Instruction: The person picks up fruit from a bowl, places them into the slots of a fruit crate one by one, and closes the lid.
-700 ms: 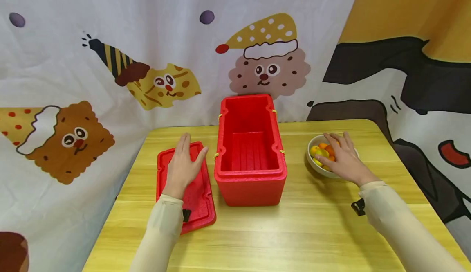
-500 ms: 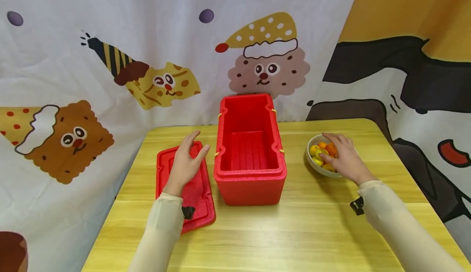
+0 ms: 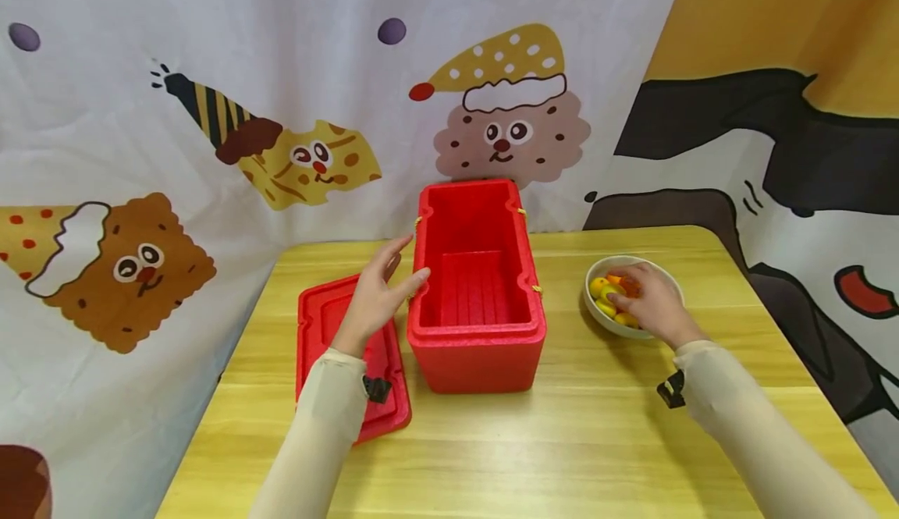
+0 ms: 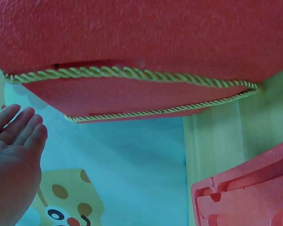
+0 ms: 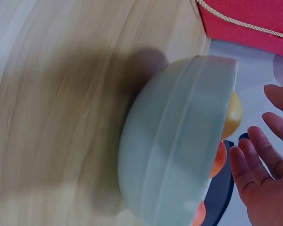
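Hovering loosely spread, my nearer right grip point(image 3: 655, 302) has citrus-like fruits point(image 3: 599, 286) below, in the bowl point(image 5: 162, 136); my spread left grip point(image 3: 378, 298) flanks the red box point(image 3: 479, 367).

left hand point(image 3: 375, 304): near left rim of red box point(image 3: 481, 367)
right hand point(image 3: 656, 307): over fruit bowl point(image 3: 605, 325), right of box
lid point(image 3: 387, 355): left of box

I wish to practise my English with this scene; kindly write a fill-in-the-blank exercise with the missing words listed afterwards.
1. The colour of the box is ____.
2. In the head view, the lid lies to the ____ of the box.
3. The right hand is above the bowl, where the fruit is orange and ____.
4. The left hand, beside the box, holds ____.

Missing words: red; left; yellow; nothing.
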A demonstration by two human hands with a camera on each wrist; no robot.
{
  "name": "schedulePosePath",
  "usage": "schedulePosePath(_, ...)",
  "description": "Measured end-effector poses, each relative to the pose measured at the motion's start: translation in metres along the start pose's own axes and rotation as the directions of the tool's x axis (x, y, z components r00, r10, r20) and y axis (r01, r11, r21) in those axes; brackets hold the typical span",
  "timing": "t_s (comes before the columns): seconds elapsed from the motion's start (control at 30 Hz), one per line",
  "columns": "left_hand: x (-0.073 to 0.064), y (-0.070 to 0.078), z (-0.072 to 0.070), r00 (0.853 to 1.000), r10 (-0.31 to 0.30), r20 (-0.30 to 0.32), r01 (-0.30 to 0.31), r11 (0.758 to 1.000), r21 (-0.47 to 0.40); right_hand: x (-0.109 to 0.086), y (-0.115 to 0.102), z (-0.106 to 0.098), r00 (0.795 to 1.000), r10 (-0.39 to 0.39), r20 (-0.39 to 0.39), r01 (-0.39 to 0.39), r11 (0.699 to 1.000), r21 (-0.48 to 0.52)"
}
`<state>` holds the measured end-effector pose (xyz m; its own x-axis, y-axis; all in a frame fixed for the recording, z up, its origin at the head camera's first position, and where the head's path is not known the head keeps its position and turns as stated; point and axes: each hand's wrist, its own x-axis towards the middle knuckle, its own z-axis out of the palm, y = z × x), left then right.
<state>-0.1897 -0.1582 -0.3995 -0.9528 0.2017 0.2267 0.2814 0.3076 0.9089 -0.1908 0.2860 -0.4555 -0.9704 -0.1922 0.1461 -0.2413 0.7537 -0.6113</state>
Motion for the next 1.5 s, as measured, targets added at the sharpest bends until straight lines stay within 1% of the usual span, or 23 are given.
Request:
schedulePosePath(0.1,0.002,0.0,0.003,0.999,-0.024,0.022,0.024,1.0,0.005,0.002,0.002,0.003,1.0,0.019,0.01,-0.019,1.0,0.024)
schedulePosePath(0.23,0.003,-0.002,0.006,0.998,-0.045,0.034,0.045,0.999,-0.001,0.003,0.008,0.008,1.0,0.025,0.006,-0.024,1.0,-0.012)
schedulePosePath(0.3,0.001,-0.002,0.007,0.999,-0.042,0.035,0.043,0.999,-0.005,0.004,0.011,0.01,1.0,0.02,0.0,-0.02,0.999,-0.034)
schedulePosePath(0.37,-0.001,0.006,0.008,0.998,-0.05,0.046,0.051,0.999,-0.011,0.004,0.014,0.012,1.0,0.006,-0.011,-0.007,0.999,-0.048)
schedulePosePath(0.5,-0.002,0.005,0.009,0.998,-0.052,0.047,0.052,0.999,-0.015,0.003,0.017,0.014,0.999,-0.031,-0.03,0.029,0.998,-0.049)
schedulePosePath(0.53,-0.002,0.004,0.009,0.998,-0.054,0.046,0.054,0.998,-0.016,0.003,0.018,0.015,0.999,-0.04,-0.034,0.038,0.998,-0.051)
schedulePosePath(0.6,-0.001,-0.007,0.01,0.999,-0.042,0.031,0.043,0.999,-0.011,0.003,0.018,0.016,0.998,-0.049,-0.038,0.047,0.997,-0.053)
schedulePosePath(0.8,-0.001,-0.012,0.013,0.999,-0.03,0.026,0.03,0.999,-0.021,0.005,0.019,0.02,0.999,-0.039,-0.028,0.038,0.998,-0.057)
schedulePosePath(1.0,-0.002,-0.013,0.015,1.0,-0.003,0.028,0.005,0.997,-0.078,0.004,0.02,0.021,0.999,-0.02,-0.026,0.019,1.0,-0.015)
schedulePosePath(1.2,-0.002,-0.014,0.018,1.0,0.006,-0.002,-0.006,0.993,-0.121,0.0,0.019,0.021,0.999,0.0,-0.032,0.001,0.999,0.047)
schedulePosePath(1.37,-0.002,-0.015,0.02,1.0,0.007,-0.028,-0.011,0.989,-0.146,-0.002,0.015,0.017,0.997,0.032,-0.073,-0.027,0.997,0.068)
schedulePosePath(1.5,-0.003,-0.017,0.02,0.999,0.017,-0.031,-0.023,0.984,-0.174,0.0,0.009,0.009,0.992,0.072,-0.103,-0.06,0.992,0.113)
